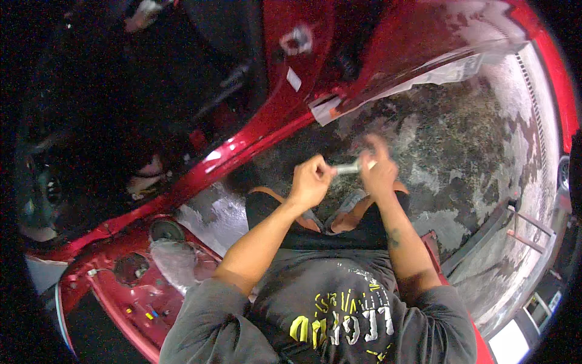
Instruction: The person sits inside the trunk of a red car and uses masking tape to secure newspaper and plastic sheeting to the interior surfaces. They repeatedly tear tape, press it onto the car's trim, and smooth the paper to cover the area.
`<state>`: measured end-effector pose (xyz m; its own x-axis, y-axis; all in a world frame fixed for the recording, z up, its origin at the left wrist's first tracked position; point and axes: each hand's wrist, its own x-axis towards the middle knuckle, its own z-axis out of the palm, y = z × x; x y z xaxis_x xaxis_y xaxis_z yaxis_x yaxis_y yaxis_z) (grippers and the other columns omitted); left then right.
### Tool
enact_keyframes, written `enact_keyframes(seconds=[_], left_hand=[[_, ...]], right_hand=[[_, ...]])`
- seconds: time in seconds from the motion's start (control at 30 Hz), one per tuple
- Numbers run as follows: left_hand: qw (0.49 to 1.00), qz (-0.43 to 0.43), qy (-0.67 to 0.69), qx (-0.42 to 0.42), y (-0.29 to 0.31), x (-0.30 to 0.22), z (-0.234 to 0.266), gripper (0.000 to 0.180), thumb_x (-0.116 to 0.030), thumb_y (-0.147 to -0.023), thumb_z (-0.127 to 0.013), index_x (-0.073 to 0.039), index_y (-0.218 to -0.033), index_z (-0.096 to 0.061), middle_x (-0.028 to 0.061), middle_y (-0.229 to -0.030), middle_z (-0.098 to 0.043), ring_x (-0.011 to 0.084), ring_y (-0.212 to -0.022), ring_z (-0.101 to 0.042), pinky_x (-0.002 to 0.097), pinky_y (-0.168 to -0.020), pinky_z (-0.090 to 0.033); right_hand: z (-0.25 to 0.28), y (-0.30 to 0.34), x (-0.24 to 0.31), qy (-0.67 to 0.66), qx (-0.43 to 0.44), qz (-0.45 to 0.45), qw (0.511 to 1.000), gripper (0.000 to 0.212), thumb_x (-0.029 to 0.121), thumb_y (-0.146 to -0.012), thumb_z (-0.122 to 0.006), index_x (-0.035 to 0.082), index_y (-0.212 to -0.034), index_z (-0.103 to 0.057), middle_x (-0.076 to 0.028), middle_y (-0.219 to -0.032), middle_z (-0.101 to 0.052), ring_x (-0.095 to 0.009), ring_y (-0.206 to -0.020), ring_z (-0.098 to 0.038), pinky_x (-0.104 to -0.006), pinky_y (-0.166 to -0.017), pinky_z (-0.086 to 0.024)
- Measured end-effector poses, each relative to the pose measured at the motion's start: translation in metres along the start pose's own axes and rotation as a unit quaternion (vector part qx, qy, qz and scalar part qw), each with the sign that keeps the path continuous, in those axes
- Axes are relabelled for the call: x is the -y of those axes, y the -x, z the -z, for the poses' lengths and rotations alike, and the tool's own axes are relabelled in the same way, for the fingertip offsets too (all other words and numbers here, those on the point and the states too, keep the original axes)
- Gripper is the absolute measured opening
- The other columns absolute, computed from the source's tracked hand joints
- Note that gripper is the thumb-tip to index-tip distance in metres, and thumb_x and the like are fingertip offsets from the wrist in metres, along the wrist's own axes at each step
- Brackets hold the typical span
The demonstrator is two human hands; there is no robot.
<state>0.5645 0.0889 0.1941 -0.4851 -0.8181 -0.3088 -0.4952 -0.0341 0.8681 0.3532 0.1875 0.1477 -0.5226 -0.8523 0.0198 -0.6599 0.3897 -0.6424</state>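
A short, narrow, pale whitish piece [347, 169] spans the gap between my two hands, above the floor and in front of my knees. My left hand [312, 181] is closed, with thumb and forefinger pinched at the piece's left end. At the other end is my right hand [379, 175], its fingers curled around the piece and partly smeared by motion. Blur and my fingers hide both ends, so I cannot tell what kind of thing it is.
A red car body with a shiny door sill [230, 147] runs along the left and top. A stripped red door panel [121, 282] stands at lower left. White paper [324, 109] hangs at the sill. A metal frame [533, 233] lies right on the stained floor [448, 145].
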Motion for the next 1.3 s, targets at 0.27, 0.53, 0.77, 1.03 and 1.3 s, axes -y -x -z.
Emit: enact_keyframes(seconds=[0.27,0.53,0.77,1.03,1.3], left_hand=[[0.962,-0.064,0.138,-0.226,-0.106,0.140,-0.029,0.021,-0.013,-0.097,-0.082,-0.002,-0.107,-0.068,0.0046,-0.092,-0.075,0.0126,-0.083,-0.067,0.0300,-0.077,-0.053],[0.959,-0.020,0.195,-0.205,-0.132,0.147,-0.048,0.025,-0.008,-0.097,-0.081,0.000,-0.120,-0.074,0.0033,-0.100,-0.074,0.0125,-0.092,-0.067,0.0290,-0.084,-0.054],[0.928,-0.077,0.254,-0.261,-0.184,0.149,-0.081,0.016,-0.011,-0.090,-0.087,-0.002,-0.097,-0.077,0.0058,-0.093,-0.078,0.0135,-0.088,-0.070,0.0323,-0.082,-0.055],[0.907,-0.059,0.104,-0.405,-0.216,0.147,-0.125,0.015,-0.012,-0.086,-0.089,-0.003,-0.091,-0.079,0.0105,-0.094,-0.078,0.0231,-0.088,-0.074,0.0361,-0.083,-0.057],[0.885,-0.035,0.135,-0.445,-0.237,0.146,-0.140,0.017,-0.016,-0.084,-0.091,-0.005,-0.089,-0.079,0.0113,-0.091,-0.079,0.0269,-0.085,-0.076,0.0375,-0.079,-0.058]], right_hand=[[-0.205,-0.052,-0.130,-0.207,-0.059,-0.081,0.973,0.064,0.012,-0.100,-0.073,0.005,-0.159,-0.049,-0.006,-0.105,-0.060,-0.018,-0.083,-0.055,-0.0340,-0.078,-0.051],[-0.271,-0.097,-0.056,-0.221,-0.113,0.075,0.966,0.092,-0.003,-0.087,-0.070,0.011,-0.171,-0.033,-0.025,-0.132,-0.056,-0.043,-0.122,-0.052,-0.0488,-0.107,-0.043],[-0.325,-0.105,-0.075,-0.418,-0.005,-0.042,0.907,0.073,0.015,-0.093,-0.069,0.011,-0.160,-0.041,-0.028,-0.135,-0.058,-0.044,-0.120,-0.061,-0.0513,-0.098,-0.050],[-0.361,-0.113,-0.121,-0.378,0.014,-0.030,0.925,0.045,0.043,-0.108,-0.054,0.010,-0.137,-0.058,-0.012,-0.115,-0.068,-0.026,-0.100,-0.066,-0.0416,-0.085,-0.054],[-0.346,-0.121,-0.132,-0.241,0.054,0.004,0.969,0.044,0.047,-0.115,-0.046,0.008,-0.130,-0.061,-0.007,-0.106,-0.072,-0.020,-0.090,-0.069,-0.0388,-0.078,-0.055]])
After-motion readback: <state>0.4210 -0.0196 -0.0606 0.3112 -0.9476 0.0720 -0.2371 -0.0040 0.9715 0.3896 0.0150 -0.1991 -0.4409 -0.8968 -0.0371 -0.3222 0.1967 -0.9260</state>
